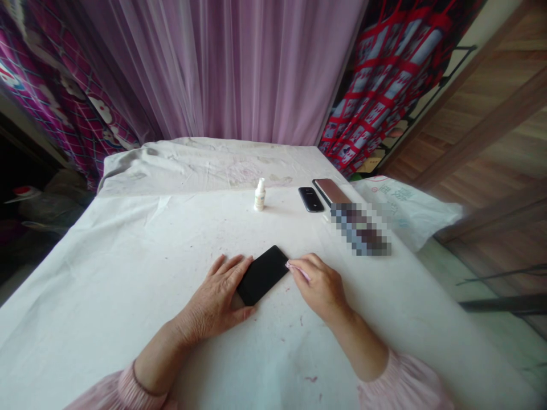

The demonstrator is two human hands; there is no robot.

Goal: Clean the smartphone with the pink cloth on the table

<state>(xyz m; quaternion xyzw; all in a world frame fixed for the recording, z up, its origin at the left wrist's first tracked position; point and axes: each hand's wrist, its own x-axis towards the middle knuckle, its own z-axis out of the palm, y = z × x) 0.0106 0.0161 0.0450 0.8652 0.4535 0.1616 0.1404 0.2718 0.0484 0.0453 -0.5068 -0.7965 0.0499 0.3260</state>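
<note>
A black phone [264, 274] lies flat on the white tablecloth [128, 256] in front of me. My left hand [217, 299] rests on its left edge, fingers stretched out along it and thumb tucked under its near end. My right hand [318, 285] is closed in a pinch on a small pink cloth [296, 268], which touches the phone's right corner.
A small white bottle [260, 195] stands farther back on the table. To its right lie a small dark phone [311, 199] and a larger brownish phone [331, 191], beside a blurred patch. Purple curtains hang behind the table. A white bag [405, 208] sits off the right edge.
</note>
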